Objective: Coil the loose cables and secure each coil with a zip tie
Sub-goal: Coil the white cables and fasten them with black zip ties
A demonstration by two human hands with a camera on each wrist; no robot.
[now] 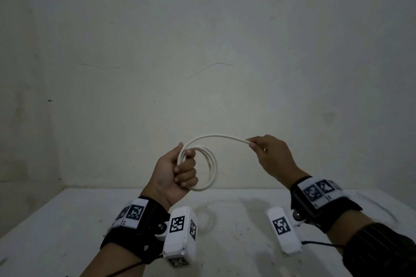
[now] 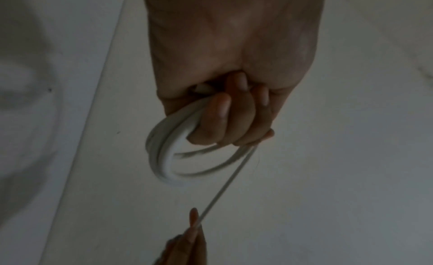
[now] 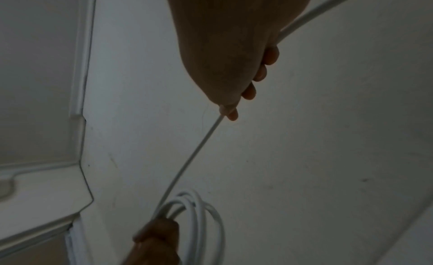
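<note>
Left hand [image 1: 180, 173] grip clamps our white cable [image 1: 210, 164] coil above the counter [image 1: 67, 220] | right hand [image 1: 270, 155] pinches the free run beside it | we keep light tension, lay each loop matching | zip tie unseen

The head view is dim and evenly lit, with soft shadows of the arms and cable on the white tabletop [image 1: 67, 220] and darker corners. Both wrist views are darker, grainy and soft; the left hand [image 2: 234, 65] is underexposed, and straight edges bend toward the borders.
</note>
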